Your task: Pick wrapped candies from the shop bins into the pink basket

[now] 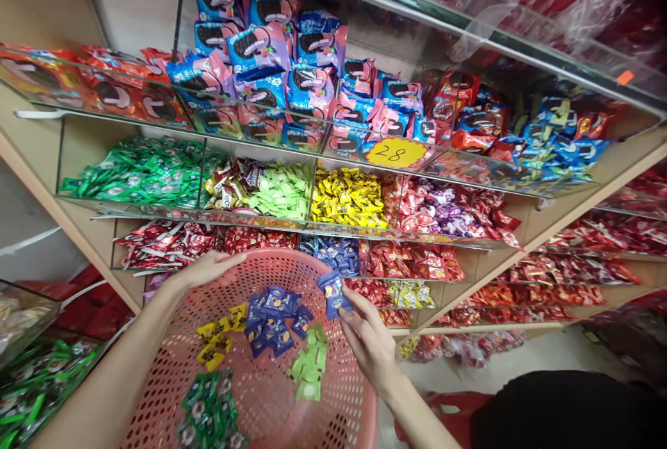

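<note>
A pink perforated basket (255, 393) fills the lower middle of the view. My left hand (211, 268) is closed on its upper left rim, the fingers partly hidden. Over the basket's right side, my right hand (367, 331) pinches a purple-blue candy packet (333, 294) between thumb and fingers. Inside the basket are purple-blue packets (276, 313), yellow packets (219, 334), light green packets (311, 362) and dark green packets (211, 407), lying in separate groups.
Shelf bins behind the basket hold green candies (146, 171), yellow candies (349, 199), blue candies (333, 251) and cookie packs (260, 49). A yellow tag (396, 153) reads 28. Another green candy bin (42, 386) stands lower left. A black rounded shape (567, 411) is lower right.
</note>
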`<action>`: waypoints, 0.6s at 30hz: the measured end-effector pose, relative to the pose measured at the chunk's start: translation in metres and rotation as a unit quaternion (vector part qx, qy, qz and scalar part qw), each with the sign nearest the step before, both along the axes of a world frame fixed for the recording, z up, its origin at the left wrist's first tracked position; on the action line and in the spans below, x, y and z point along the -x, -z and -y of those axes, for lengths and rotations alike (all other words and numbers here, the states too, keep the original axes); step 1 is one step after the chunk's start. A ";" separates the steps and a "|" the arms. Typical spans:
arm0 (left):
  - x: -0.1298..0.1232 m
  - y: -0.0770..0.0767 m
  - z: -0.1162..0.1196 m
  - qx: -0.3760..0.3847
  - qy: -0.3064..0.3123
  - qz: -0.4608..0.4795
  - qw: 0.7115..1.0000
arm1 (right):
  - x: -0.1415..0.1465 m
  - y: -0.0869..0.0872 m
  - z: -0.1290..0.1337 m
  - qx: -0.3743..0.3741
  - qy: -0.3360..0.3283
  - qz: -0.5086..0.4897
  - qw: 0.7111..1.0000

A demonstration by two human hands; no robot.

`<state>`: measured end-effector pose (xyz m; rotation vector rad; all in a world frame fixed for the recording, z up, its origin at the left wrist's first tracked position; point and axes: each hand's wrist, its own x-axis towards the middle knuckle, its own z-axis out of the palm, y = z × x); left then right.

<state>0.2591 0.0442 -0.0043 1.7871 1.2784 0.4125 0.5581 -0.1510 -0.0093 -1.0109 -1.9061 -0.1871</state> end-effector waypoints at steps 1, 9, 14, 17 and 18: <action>0.000 0.000 0.001 -0.001 0.002 -0.001 1.000 | 0.001 0.001 0.001 -0.004 -0.006 0.012 1.000; -0.006 -0.003 0.005 0.003 0.002 -0.014 1.000 | 0.017 -0.008 -0.005 0.181 0.079 0.164 0.966; -0.010 -0.005 0.010 -0.013 0.009 -0.010 1.000 | 0.040 -0.011 -0.028 0.267 0.157 0.376 0.873; -0.011 -0.006 0.014 -0.009 0.013 0.003 1.000 | 0.049 -0.010 -0.042 0.264 0.142 0.430 0.852; -0.010 -0.006 0.014 -0.013 0.011 0.003 1.000 | 0.051 -0.009 -0.046 0.261 0.132 0.440 0.849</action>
